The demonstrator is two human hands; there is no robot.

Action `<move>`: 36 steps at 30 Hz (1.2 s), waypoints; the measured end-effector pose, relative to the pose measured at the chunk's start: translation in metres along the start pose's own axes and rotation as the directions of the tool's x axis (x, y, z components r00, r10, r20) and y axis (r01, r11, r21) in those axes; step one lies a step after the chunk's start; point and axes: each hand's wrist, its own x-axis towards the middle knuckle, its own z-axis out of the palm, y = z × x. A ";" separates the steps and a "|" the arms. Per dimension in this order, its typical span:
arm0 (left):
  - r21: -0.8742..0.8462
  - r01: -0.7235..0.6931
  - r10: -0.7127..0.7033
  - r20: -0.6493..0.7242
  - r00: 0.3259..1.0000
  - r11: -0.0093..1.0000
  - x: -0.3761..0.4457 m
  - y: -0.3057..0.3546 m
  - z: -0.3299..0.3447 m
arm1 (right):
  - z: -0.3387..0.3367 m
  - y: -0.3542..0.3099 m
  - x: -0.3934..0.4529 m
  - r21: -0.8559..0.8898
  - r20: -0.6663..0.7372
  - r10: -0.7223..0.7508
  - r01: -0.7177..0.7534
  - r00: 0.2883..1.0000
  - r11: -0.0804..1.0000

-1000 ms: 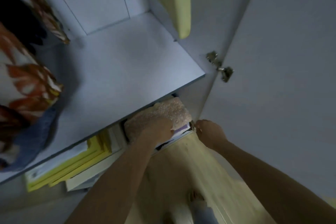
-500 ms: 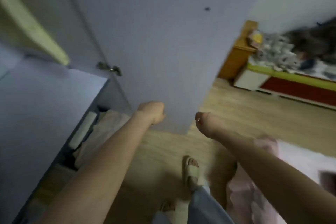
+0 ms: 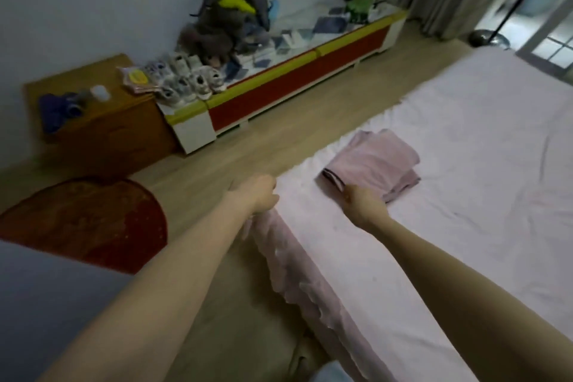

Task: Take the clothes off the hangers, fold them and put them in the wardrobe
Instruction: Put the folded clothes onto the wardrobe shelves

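A folded pink garment (image 3: 376, 166) lies on the bed (image 3: 465, 139) near its left edge. My right hand (image 3: 361, 203) reaches over the sheet, its fingers curled just at the garment's near corner; whether it touches the cloth I cannot tell. My left hand (image 3: 259, 194) hovers loosely closed above the bed's edge, holding nothing. No hangers or wardrobe are in view.
A round red rug (image 3: 90, 220) lies on the wooden floor at left. Along the wall stand a wooden chest (image 3: 102, 130) and a low red-and-yellow bench (image 3: 297, 84) with shoes and a grey bag. Curtains and a lamp stand are at far right.
I have turned away from the wardrobe shelf, where my left hand rested on a beige folded item, past the door toward the bed. Both arms now stretch toward the pink garment.
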 end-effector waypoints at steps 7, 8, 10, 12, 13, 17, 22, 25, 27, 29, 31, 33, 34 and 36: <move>0.019 -0.107 0.107 0.045 0.993 0.994 0.132 0.126 0.010 | -0.041 0.137 0.068 0.145 -0.058 0.230 -0.220 0.971 0.965; -0.006 -0.105 0.105 0.047 0.993 0.994 0.148 0.137 0.013 | -0.043 0.148 0.079 0.154 -0.065 0.245 -0.232 0.967 0.960; -0.037 -0.102 0.104 0.045 0.994 0.994 0.176 0.148 0.016 | -0.045 0.161 0.100 0.162 -0.070 0.250 -0.236 0.966 0.958; -0.062 -0.081 0.084 0.054 0.995 0.995 0.217 0.157 0.020 | -0.041 0.175 0.134 0.165 -0.076 0.265 -0.250 0.961 0.954; -0.076 -0.060 0.065 0.059 0.996 0.995 0.236 0.156 0.023 | -0.036 0.179 0.150 0.163 -0.075 0.275 -0.260 0.959 0.952; -0.265 0.082 -0.070 0.055 0.996 0.961 0.313 0.151 0.050 | -0.015 0.202 0.225 0.118 -0.048 0.295 -0.288 0.954 0.950; -0.394 0.335 -0.235 0.281 0.930 0.856 0.385 0.145 0.092 | -0.001 0.235 0.326 0.103 -0.046 0.325 -0.319 0.944 0.942; -0.354 0.308 -0.193 0.324 0.926 0.883 0.420 0.148 0.108 | 0.009 0.255 0.368 0.036 -0.006 0.367 -0.367 0.930 0.930; -0.367 0.306 -0.174 0.351 0.920 0.878 0.444 0.153 0.125 | 0.019 0.270 0.392 0.040 0.060 0.423 -0.425 0.904 0.904; -0.407 0.321 -0.160 0.381 0.911 0.855 0.455 0.154 0.139 | 0.023 0.280 0.407 0.088 0.150 0.477 -0.492 0.866 0.866; -0.445 0.345 -0.158 0.404 0.901 0.826 0.463 0.153 0.155 | 0.026 0.291 0.421 0.097 0.243 0.492 -0.526 0.836 0.845; -0.437 0.357 -0.170 0.411 0.896 0.826 0.468 0.149 0.160 | 0.026 0.300 0.428 0.136 0.369 0.462 -0.538 0.807 0.832; -0.411 0.350 -0.175 0.406 0.897 0.842 0.472 0.148 0.161 | 0.028 0.306 0.431 0.159 0.426 0.440 -0.544 0.791 0.824; -0.366 0.327 -0.177 0.386 0.905 0.871 0.475 0.145 0.160 | 0.030 0.316 0.436 0.184 0.507 0.387 -0.535 0.770 0.824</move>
